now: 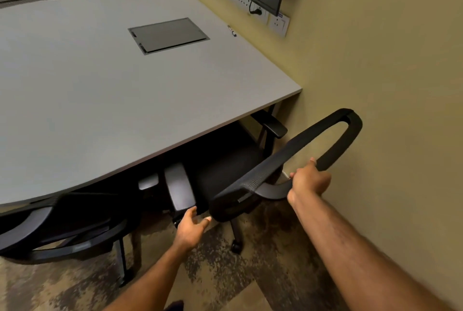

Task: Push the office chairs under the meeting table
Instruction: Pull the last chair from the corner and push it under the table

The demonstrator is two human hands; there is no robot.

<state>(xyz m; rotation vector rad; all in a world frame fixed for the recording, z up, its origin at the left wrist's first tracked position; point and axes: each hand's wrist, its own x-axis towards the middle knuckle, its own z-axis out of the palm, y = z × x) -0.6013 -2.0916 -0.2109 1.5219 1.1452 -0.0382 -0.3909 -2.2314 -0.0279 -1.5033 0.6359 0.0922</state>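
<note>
the black mesh-backed office chair sits partly under the grey meeting table; right hand fingers wrap its backrest rim to steer; left hand fingers loosely spread at its corner, ready to push.

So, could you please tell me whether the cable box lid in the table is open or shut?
Shut: the cable box lid lies flat, level with the table top.

Right hand clenched, left hand open
</note>
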